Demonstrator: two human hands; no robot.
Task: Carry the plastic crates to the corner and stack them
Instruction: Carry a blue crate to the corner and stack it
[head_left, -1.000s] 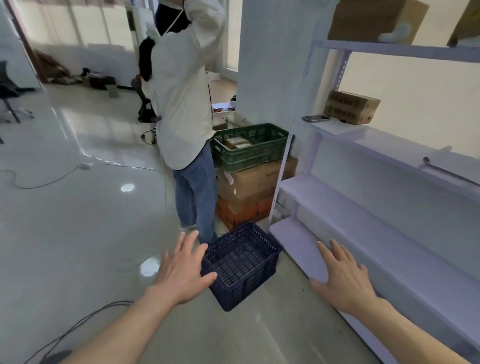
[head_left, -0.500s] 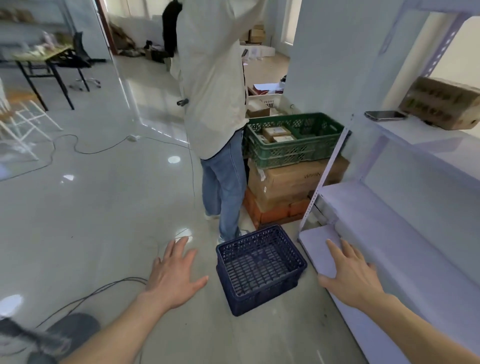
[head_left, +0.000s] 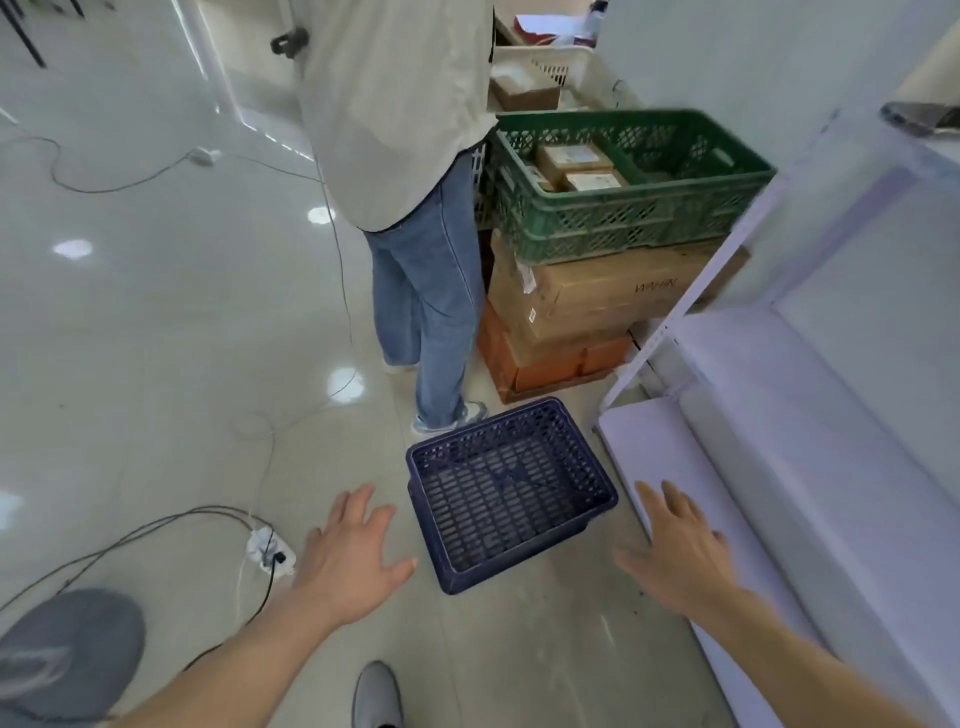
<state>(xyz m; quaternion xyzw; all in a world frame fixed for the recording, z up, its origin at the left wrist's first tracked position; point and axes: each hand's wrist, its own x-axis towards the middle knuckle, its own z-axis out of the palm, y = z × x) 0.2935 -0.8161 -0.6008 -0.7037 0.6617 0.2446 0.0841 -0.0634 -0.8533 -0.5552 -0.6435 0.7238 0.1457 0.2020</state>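
So the dark blue crate (head_left: 506, 493) is sitting empty on the floor next to the white shelving (head_left: 810, 415), and both the left hand (head_left: 349, 558) and right hand (head_left: 675, 553) hover either side, fingers spread, touching nothing.

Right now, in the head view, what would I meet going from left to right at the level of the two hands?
Power strip on the floor → left hand → dark blue crate → right hand → white shelf unit.
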